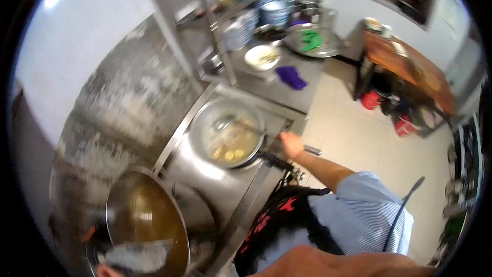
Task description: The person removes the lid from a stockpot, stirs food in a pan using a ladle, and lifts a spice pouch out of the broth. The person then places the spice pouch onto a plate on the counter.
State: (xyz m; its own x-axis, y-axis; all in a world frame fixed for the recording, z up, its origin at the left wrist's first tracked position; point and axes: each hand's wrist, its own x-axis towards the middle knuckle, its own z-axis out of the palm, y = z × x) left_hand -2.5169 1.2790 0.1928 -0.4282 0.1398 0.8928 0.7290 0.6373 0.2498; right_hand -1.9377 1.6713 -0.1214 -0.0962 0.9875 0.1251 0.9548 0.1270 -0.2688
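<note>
My right hand (293, 146) is closed around the handle of a ladle (241, 124), whose end sticks out past my fist. The ladle's bowl rests in the pan (197, 141), among yellowish round pieces in cloudy liquid. Just below my fist is the pan's black handle (277, 161). Only a bit of my left hand (108, 272) shows at the bottom left edge, its fingers mostly hidden. Near it is a flat whitish piece (138, 256) whose kind I cannot make out, in front of a large round metal vessel (146, 200) with a brownish inside.
A steel stove top (205, 174) carries the pan. Beyond it, a steel counter (310, 90) holds a white bowl (262, 57), a purple cloth (291, 77) and a round tray (328, 48) with a green cloth. A wooden table (417, 69) stands right, red containers beneath.
</note>
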